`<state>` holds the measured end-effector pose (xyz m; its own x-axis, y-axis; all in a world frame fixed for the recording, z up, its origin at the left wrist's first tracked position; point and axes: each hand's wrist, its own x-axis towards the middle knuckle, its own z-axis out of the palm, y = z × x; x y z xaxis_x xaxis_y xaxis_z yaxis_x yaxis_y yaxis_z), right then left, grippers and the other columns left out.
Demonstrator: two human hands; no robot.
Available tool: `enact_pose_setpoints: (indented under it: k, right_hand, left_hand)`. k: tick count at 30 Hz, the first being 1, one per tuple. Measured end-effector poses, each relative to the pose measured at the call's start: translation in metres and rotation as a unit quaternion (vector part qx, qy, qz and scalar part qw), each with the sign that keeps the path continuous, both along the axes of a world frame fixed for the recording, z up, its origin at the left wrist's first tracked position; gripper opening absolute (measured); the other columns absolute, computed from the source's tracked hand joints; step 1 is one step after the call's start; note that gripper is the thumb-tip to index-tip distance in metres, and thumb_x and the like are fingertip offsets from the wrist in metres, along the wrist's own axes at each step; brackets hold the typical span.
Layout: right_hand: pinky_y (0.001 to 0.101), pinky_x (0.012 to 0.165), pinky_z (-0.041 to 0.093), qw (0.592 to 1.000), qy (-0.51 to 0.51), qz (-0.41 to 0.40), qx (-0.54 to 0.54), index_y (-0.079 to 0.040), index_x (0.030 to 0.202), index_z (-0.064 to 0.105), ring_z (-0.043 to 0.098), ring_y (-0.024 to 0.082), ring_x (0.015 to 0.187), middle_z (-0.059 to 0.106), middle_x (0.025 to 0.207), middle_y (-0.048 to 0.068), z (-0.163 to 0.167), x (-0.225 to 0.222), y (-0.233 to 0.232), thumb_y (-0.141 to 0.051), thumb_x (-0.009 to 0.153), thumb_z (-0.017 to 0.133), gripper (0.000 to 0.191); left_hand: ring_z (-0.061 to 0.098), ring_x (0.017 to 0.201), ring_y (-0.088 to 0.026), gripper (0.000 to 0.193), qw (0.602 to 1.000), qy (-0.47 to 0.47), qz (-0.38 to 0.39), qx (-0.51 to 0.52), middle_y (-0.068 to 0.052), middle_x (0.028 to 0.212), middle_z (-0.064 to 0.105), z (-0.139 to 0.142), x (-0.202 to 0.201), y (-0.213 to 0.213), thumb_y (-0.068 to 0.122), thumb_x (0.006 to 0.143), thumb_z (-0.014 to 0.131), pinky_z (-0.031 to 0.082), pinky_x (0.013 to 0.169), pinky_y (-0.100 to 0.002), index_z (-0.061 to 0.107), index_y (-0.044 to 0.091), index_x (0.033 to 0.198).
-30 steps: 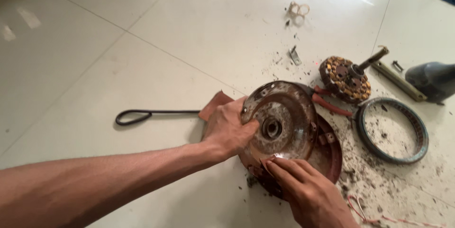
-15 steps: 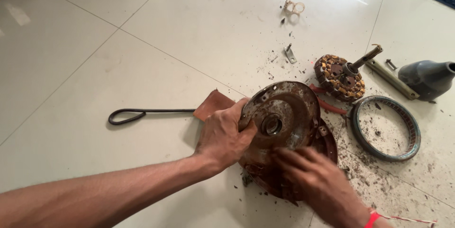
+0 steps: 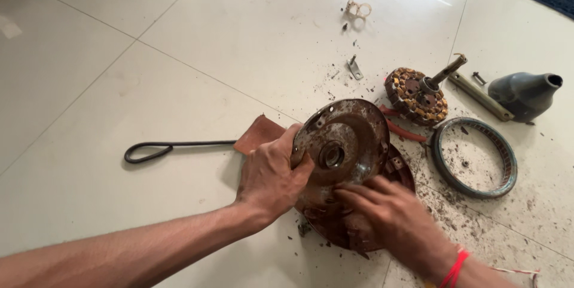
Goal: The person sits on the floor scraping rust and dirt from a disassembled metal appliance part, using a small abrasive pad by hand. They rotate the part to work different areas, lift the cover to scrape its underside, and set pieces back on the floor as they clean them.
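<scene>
A rusty round motor cover (image 3: pixel 350 135) is tilted up on edge over a second rusty housing half (image 3: pixel 399 171) that lies on the floor. My left hand (image 3: pixel 272 174) grips the cover's left rim. My right hand (image 3: pixel 388 216) lies below the cover on the lower housing, fingers spread against the cover's underside. A red thread is tied around the right wrist.
On the tiled floor lie a wound stator with its shaft (image 3: pixel 421 93), a grey metal ring (image 3: pixel 475 156), a grey cone-shaped cap (image 3: pixel 523 93), a metal bar (image 3: pixel 478 96), red-handled pliers (image 3: pixel 403 129), a flat scraper with a wire loop handle (image 3: pixel 179 144), small screws and dirt.
The cover has been tipped further upright and my right hand has slid from its lower edge in under it. The view has shifted slightly.
</scene>
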<state>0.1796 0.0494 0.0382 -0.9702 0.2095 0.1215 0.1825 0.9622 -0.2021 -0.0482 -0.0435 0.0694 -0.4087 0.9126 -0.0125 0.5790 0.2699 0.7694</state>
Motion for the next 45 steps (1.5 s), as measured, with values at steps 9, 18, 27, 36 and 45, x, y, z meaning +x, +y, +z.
enact_pose_setpoints:
  k: [9, 18, 27, 36, 45]
  right_hand:
    - [0.031, 0.09, 0.062, 0.921, 0.005, -0.239, -0.308, -0.014, 0.129, 0.072, 0.074, 0.015, 0.1, 0.072, 0.124, 0.003, -0.019, -0.004, -0.027, -0.003, 0.097, 0.053, 0.039]
    - [0.042, 0.079, 0.059, 0.987, -0.038, 0.041, 0.151, -0.008, 0.132, 0.066, 0.07, 0.035, 0.107, 0.069, 0.129, 0.012, 0.005, 0.003, 0.036, -0.019, 0.069, 0.076, 0.065]
    - [0.0342, 0.095, 0.058, 0.858, 0.051, -0.227, -0.459, -0.01, 0.135, 0.07, 0.072, 0.022, 0.114, 0.075, 0.129, 0.009, -0.006, -0.019, -0.022, -0.009, 0.102, 0.054, 0.036]
    - [0.0385, 0.081, 0.06, 0.983, -0.054, 0.027, 0.173, -0.006, 0.129, 0.066, 0.066, 0.032, 0.105, 0.069, 0.128, 0.015, 0.023, -0.009, 0.017, -0.025, 0.081, 0.064, 0.051]
    - [0.0335, 0.104, 0.057, 0.811, 0.031, -0.278, -0.514, -0.014, 0.136, 0.065, 0.071, 0.015, 0.118, 0.072, 0.131, 0.006, 0.007, -0.023, -0.024, -0.012, 0.096, 0.048, 0.044]
  left_hand:
    - [0.065, 0.046, -0.015, 0.032, 1.0, 0.012, 0.01, -0.001, -0.005, 0.072, 0.071, 0.0, 0.009, 0.016, 0.013, 0.096, 0.058, 0.057, 0.042, -0.029, 0.059, 0.006, 0.127]
    - [0.067, 0.047, -0.016, 0.041, 0.999, 0.035, -0.028, -0.026, -0.007, 0.067, 0.072, 0.011, 0.008, 0.01, 0.008, 0.094, 0.06, 0.06, 0.042, -0.028, 0.055, 0.006, 0.135]
    - [0.065, 0.046, -0.014, 0.038, 0.999, 0.039, -0.024, 0.02, -0.009, 0.072, 0.072, 0.002, 0.01, 0.014, 0.007, 0.094, 0.059, 0.058, 0.041, -0.028, 0.055, 0.002, 0.132]
    - [0.064, 0.043, -0.016, 0.034, 0.999, 0.028, -0.011, -0.016, -0.007, 0.066, 0.071, 0.004, 0.009, 0.008, 0.011, 0.095, 0.06, 0.055, 0.041, -0.029, 0.056, 0.006, 0.129]
    - [0.066, 0.048, -0.014, 0.035, 0.997, 0.067, -0.022, 0.037, -0.007, 0.067, 0.071, 0.002, 0.012, 0.014, 0.009, 0.095, 0.06, 0.057, 0.043, -0.028, 0.057, 0.005, 0.13]
